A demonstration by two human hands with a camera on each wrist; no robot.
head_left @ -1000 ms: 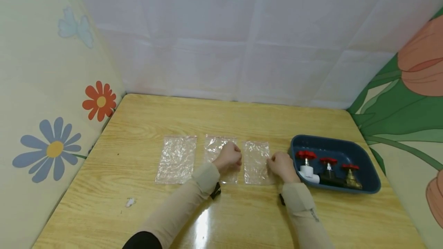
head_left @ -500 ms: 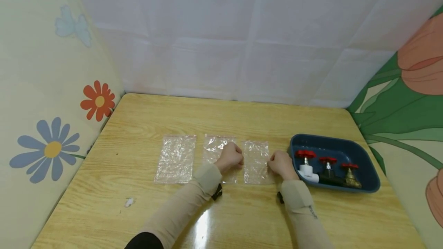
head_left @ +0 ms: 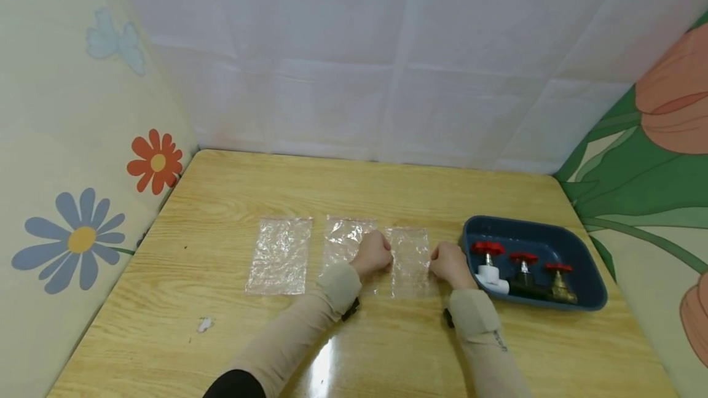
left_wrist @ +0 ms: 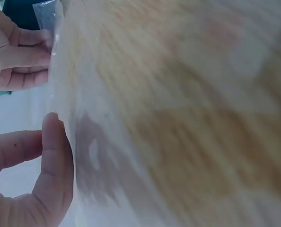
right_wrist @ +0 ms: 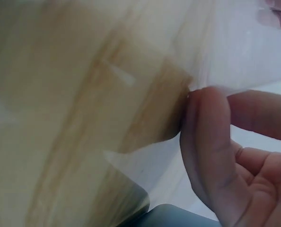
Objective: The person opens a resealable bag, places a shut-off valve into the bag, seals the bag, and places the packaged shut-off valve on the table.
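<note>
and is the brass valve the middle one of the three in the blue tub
No, the black valve sits in the middle, between the white valve and the brass valve.

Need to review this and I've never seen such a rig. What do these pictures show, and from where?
No robot: a person's left hand and right hand work bare at a wooden table. The wide picture looks forward and down from the head; one blurry close-up comes from each wrist. Three clear plastic bags form a row, and a blue tray on the right holds three red-handled valves. The right hand pinches the rightmost bag; the left hand appears to pinch its opposite edge.
</note>
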